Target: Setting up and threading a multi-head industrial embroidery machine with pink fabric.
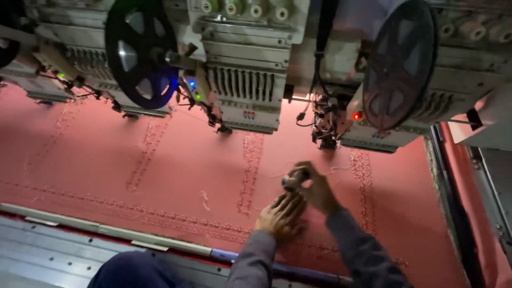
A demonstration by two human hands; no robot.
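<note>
My right hand (319, 188) pinches a small dark object (292, 180), too blurred to identify, just above the pink fabric (160, 170). My left hand (281, 214) lies beside it, fingers flat on the cloth, below the embroidery heads (246, 90).

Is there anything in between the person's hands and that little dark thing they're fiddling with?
Nothing visible. The right hand already grips the small dark object just above the pink embroidered fabric, and the left hand sits right beneath it with its fingers reaching up to it. The embroidery machine heads are farther back.
</note>
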